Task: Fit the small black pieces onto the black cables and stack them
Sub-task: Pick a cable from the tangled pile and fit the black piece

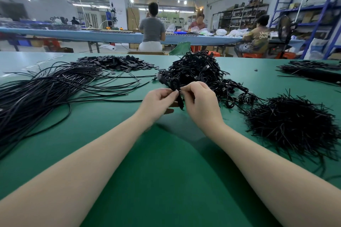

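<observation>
Across the green bench (166, 180) we have our stock spread out: loose cables (46, 86) fanned at the left, a tangled heap (199, 72) straight ahead, a bristly pile of short black strands (293, 125) at the right, and the small black pieces (116, 62) heaped at the far left. Just above the bench, our left hand (156, 105) and right hand (201, 101) both pinch one looped cable (175, 86) between curled fingertips, its end hanging down between them. Whether a piece is already on it, we cannot tell. We judge the risk to be snagging: the loop lies close to the heap, so a careless pull could drag neighbouring cables along.
</observation>
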Demonstrator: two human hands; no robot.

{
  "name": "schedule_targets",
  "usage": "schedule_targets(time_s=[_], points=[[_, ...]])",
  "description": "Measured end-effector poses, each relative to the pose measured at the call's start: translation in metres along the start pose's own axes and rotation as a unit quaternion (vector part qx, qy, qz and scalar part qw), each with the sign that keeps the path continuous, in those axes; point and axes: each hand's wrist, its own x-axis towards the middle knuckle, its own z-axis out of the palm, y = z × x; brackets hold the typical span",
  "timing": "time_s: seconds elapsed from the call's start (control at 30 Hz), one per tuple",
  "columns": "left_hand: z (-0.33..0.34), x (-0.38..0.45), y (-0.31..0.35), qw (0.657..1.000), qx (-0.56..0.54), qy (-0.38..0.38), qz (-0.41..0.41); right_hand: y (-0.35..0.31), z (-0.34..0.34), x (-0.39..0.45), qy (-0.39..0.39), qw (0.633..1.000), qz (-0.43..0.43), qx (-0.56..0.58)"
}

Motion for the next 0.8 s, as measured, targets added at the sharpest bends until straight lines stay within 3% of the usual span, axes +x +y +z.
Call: schedule_targets(time_s=[0.17,0.37,0.5,0.57,0.67,0.73,0.8], points=[[0.004,0.000,0.010,0.970,-0.176,-0.027,-0.163,0.000,-0.002,0.000,-0.019,0.997,-0.069,-0.041],[-0.017,0.004,0.012,0.935,-0.183,-0.139,-0.270,0.000,-0.002,0.004,-0.063,0.958,-0.241,-0.140],[-0.028,0.003,0.014,0.919,-0.180,-0.212,-0.279,-0.004,-0.002,0.004,-0.042,0.940,-0.287,-0.179],[-0.024,0.005,0.011,0.928,-0.177,-0.184,-0.271,-0.006,-0.003,0.005,-0.018,0.940,-0.289,-0.183],[-0.019,0.010,0.003,0.972,-0.146,-0.028,-0.180,-0.009,-0.005,0.011,0.000,0.942,-0.288,-0.172],[-0.027,0.013,-0.007,0.992,0.072,0.094,-0.052,-0.007,-0.007,0.015,0.004,0.942,-0.292,-0.166],[-0.038,0.014,-0.016,0.956,0.264,0.126,0.020,-0.003,-0.012,0.024,0.020,0.939,-0.276,-0.202]])
